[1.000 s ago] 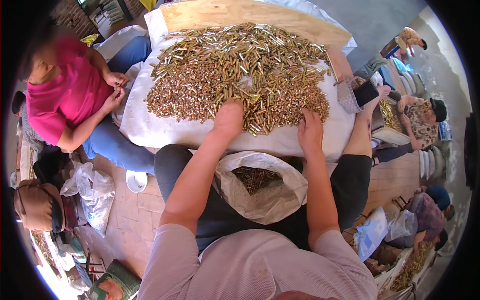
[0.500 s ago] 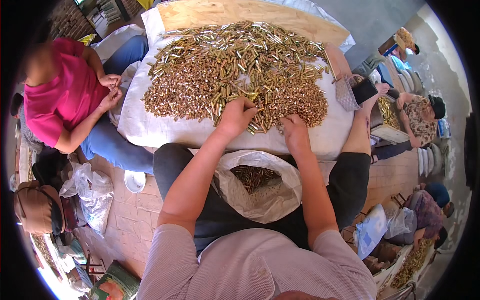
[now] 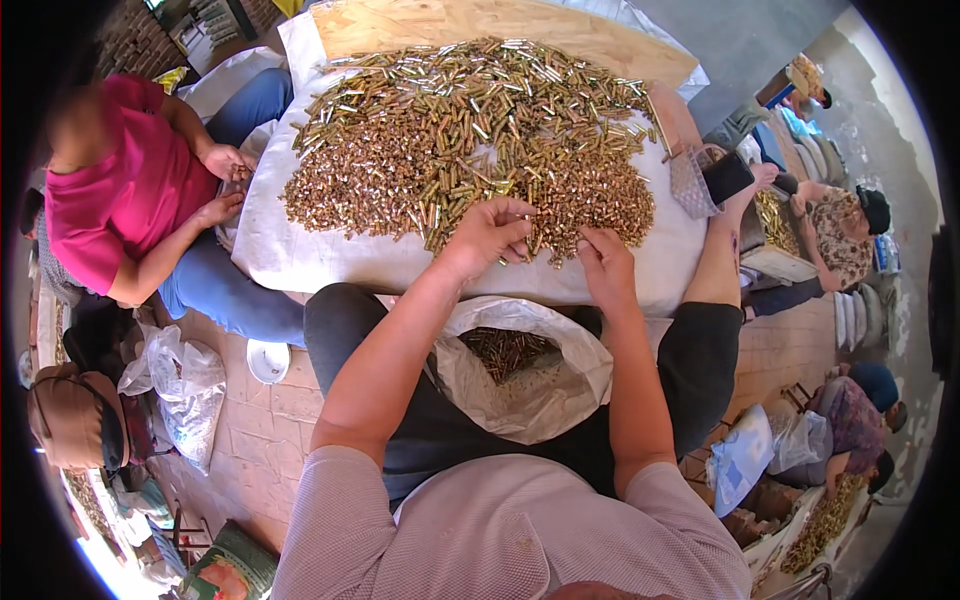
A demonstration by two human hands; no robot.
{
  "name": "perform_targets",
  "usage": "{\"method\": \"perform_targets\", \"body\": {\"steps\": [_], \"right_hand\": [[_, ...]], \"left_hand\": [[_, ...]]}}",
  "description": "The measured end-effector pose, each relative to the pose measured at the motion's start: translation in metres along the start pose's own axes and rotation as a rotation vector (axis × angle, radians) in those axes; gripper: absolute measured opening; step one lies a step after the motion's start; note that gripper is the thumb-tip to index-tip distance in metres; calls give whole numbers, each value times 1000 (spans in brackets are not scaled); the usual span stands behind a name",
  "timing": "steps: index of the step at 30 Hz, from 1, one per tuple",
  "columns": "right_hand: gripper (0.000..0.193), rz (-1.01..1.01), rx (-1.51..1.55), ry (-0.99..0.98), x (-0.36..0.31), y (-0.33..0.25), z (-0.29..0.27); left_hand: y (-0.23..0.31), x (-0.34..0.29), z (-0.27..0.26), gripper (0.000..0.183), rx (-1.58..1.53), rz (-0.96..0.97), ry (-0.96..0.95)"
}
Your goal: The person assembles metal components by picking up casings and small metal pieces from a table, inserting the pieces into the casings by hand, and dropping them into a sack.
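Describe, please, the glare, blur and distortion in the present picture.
Head view: the wooden board bows near the top; bright glints speckle the golden pieces; glare whitens the lower-left edge; a co-worker's head is blurred; the left hand and right hand look fairly sharp.

Brick wall (image 3: 138, 45) (upper left); pinkish paved floor (image 3: 262, 425).

The person's left hand (image 3: 490, 238) curls just over the near end of the metal tubes (image 3: 500, 95) on the white-covered tabletop (image 3: 310, 260). The right hand (image 3: 606, 264) is at the near edge of the small coppery pieces (image 3: 605, 195); I can't tell what either grips. An open white sack (image 3: 535, 410) holds more metal bits (image 3: 505, 355). A co-worker (image 3: 125, 190) in pink sits to the left.
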State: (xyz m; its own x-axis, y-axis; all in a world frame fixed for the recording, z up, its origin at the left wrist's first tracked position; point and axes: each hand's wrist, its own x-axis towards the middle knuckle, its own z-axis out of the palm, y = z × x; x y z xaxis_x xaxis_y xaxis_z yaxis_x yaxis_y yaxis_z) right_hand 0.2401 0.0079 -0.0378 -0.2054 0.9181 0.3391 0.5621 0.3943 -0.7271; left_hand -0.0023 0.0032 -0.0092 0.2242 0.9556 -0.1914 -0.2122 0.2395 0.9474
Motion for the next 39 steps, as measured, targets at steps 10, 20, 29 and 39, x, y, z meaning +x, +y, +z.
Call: {"method": "perform_targets", "body": {"steps": [10, 20, 29, 39], "right_hand": [[24, 69, 333, -128, -5, -24, 5], [23, 118, 543, -135, -14, -18, 19], [16, 418, 961, -123, -9, -47, 0], [22, 451, 1021, -78, -9, -43, 4]], "left_hand": [[-14, -3, 24, 22, -43, 27, -94], [-18, -1, 31, 18, 54, 59, -54], [-2, -7, 27, 18, -344, -21, -1], [-9, -5, 24, 18, -373, -50, -44]]}}
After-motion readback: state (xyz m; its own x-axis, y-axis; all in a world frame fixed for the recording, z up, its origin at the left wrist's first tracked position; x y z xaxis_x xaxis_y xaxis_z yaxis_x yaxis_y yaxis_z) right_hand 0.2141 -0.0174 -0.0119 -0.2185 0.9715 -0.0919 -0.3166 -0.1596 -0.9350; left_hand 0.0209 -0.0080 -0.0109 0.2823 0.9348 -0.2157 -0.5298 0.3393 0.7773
